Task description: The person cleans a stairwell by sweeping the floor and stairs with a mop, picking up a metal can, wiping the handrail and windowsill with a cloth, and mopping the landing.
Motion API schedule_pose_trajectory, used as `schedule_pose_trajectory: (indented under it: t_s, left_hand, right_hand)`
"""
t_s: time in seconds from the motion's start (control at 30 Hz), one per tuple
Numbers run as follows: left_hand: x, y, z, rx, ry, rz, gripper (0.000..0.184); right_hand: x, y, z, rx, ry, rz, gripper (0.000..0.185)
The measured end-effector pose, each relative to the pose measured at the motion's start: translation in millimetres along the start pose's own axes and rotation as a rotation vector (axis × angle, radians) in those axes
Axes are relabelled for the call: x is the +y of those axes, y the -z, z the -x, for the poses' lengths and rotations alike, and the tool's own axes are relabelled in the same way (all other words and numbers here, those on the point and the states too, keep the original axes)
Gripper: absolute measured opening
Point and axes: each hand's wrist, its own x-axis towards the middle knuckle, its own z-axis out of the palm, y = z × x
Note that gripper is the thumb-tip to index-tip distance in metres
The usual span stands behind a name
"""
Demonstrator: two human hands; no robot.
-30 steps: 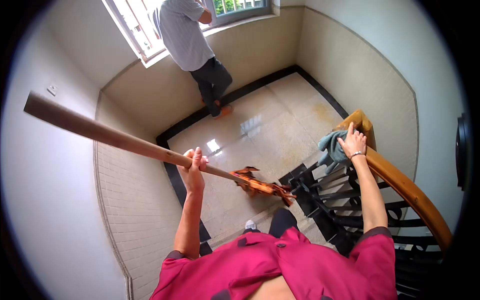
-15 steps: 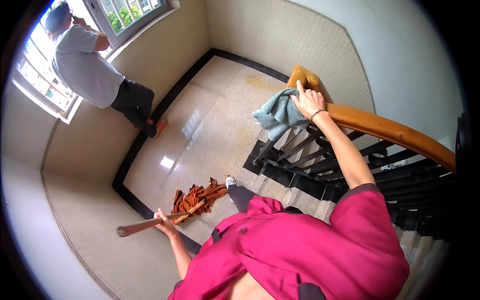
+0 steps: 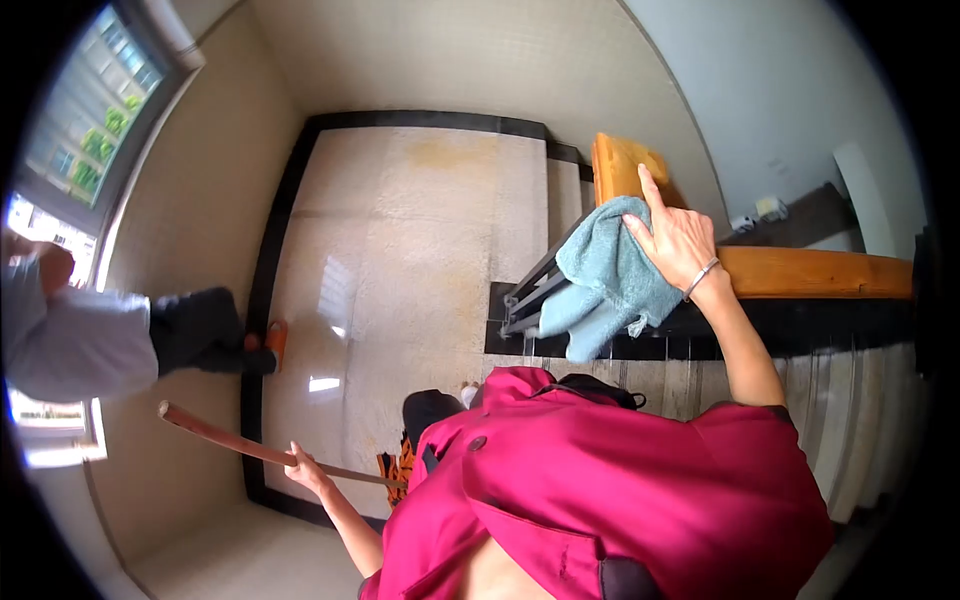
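Observation:
My left hand (image 3: 306,470) is closed around the wooden handle of a mop (image 3: 220,437), which slants from the left down towards my body. Part of its orange cloth-strip head (image 3: 397,468) shows on the floor; my shirt hides the rest. My right hand (image 3: 678,242), with a bracelet at the wrist, presses a blue-green cloth (image 3: 610,270) onto the wooden handrail (image 3: 820,272). Its index finger points along the rail towards the yellowish-brown end block (image 3: 622,168). The cloth droops over the side of the rail.
A person (image 3: 90,335) in a light shirt and dark trousers stands at the left by the window (image 3: 95,110). The landing floor (image 3: 400,230) has a black border. Stairs (image 3: 830,410) run beneath the railing on the right, and metal bars (image 3: 530,300) stand below the cloth.
My view has turned, so the rail now lies nearly level and the person sits farther left. The mop head is now mostly hidden by my body. Both hands keep their holds.

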Motion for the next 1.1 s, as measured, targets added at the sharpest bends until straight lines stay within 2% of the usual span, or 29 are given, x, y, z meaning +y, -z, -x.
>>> schedule_pose_trajectory:
  t_s: [0.1, 0.2, 0.33, 0.37, 0.4, 0.43, 0.47, 0.5, 0.57, 0.67, 0.73, 0.77, 0.87, 0.93, 1.0, 1.1]
  left_hand:
    - [-2, -46, -29, -0.059, 0.019, -0.093, 0.032]
    - [-25, -98, -73, -0.254, 0.024, -0.084, 0.031]
    - [-14, -178, -117, -0.501, 0.174, -0.207, 0.025]
    - [-24, -191, -125, -0.504, 0.200, -0.164, 0.024]
    - [-35, -200, -140, -0.594, 0.122, -0.163, 0.024]
    - [-82, -213, -179, -0.704, 0.173, -0.256, 0.024]
    - [-130, -219, -210, -0.799, 0.237, -0.342, 0.025]
    - [-154, -222, -226, -0.865, 0.200, -0.372, 0.026]
    - [-173, -237, -260, -1.005, 0.124, -0.441, 0.028]
    - [-149, -271, -278, -1.070, 0.137, -0.512, 0.028]
    - [-122, -302, -297, -1.072, 0.173, -0.535, 0.028]
    - [-108, -316, -308, -1.072, 0.186, -0.539, 0.028]
    - [-61, -360, -319, -1.063, 0.176, -0.518, 0.028]
    - [-37, -385, -324, -1.070, 0.161, -0.506, 0.028]
    - [-19, -407, -325, -1.077, 0.156, -0.500, 0.029]
    - [-4, -434, -327, -1.107, 0.159, -0.516, 0.029]
  right_hand:
    - [-3, 4, -40, -0.158, -0.114, 0.101, 0.061]
    - [10, -10, -90, -0.162, -0.131, 0.203, 0.053]
    - [29, -29, -117, -0.111, -0.219, 0.289, 0.045]
    - [29, -29, -117, -0.109, -0.256, 0.317, 0.045]
    - [23, -28, -116, -0.107, -0.299, 0.340, 0.045]
    - [3, -11, -117, -0.210, -0.455, 0.277, 0.038]
    - [-19, -6, -109, -0.158, -0.463, 0.282, 0.039]
    - [-42, 0, -99, -0.103, -0.458, 0.297, 0.044]
    - [-89, 5, -84, -0.018, -0.500, 0.265, 0.050]
    - [-132, -23, -44, 0.106, -0.624, 0.082, 0.048]
    - [-158, -60, -29, 0.098, -0.701, 0.164, 0.044]
    - [-160, -71, -28, -0.002, -0.715, 0.196, 0.041]
    - [-120, -139, 2, 0.002, -0.905, 0.131, 0.039]
    - [-97, -172, -9, -0.037, -0.932, 0.283, 0.041]
    - [-70, -163, -48, -0.253, -1.213, 0.067, 0.041]
    - [-52, -165, -62, 0.002, -1.281, -0.054, 0.044]
